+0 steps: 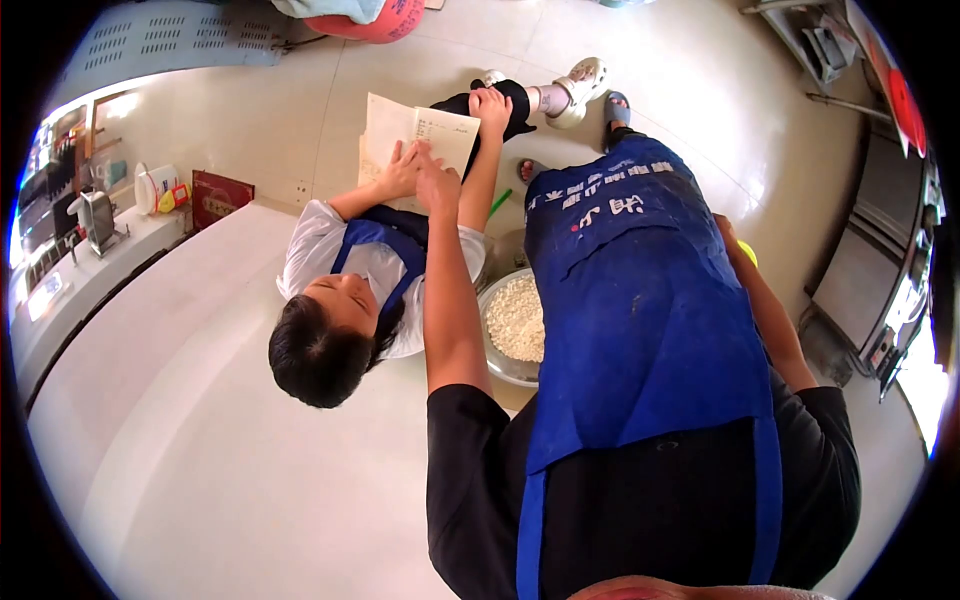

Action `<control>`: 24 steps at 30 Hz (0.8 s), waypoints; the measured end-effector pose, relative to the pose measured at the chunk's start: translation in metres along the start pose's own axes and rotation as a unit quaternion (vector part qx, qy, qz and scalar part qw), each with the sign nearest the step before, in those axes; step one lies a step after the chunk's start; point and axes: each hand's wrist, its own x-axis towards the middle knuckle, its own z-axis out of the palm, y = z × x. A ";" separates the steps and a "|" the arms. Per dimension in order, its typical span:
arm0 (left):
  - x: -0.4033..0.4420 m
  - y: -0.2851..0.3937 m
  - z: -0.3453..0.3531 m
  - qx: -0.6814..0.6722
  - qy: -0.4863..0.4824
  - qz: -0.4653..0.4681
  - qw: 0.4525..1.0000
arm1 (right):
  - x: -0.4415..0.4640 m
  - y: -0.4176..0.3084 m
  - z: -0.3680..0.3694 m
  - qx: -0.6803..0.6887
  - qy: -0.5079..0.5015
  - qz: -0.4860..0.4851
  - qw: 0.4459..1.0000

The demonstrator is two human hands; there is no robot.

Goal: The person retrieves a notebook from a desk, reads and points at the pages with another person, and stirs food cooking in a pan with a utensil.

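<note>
My left hand (438,184) reaches over an open notebook (386,132), at least one finger stretched out at the page with handwriting, and holds nothing. Beside it, the hand (402,172) of a seated person (335,300) rests on the notebook. That person's other hand (490,108) lies on their knee. My right hand (722,222) is at the side of my blue apron (640,300), its fingers hidden. A metal basin (512,378) of pale, chopped or crumbly pieces (517,320) stands on the floor, partly covered by my apron.
A white surface (200,400) runs along the left, with a ledge (150,235) holding containers beyond it. Metal cabinets (865,270) stand at the right. A red rounded object (375,22) is at the top, a green stick (501,201) on the floor (660,75).
</note>
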 end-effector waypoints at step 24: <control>0.007 -0.019 0.019 -0.002 0.029 0.008 1.000 | 0.020 0.017 0.006 -0.047 -0.017 -0.036 0.998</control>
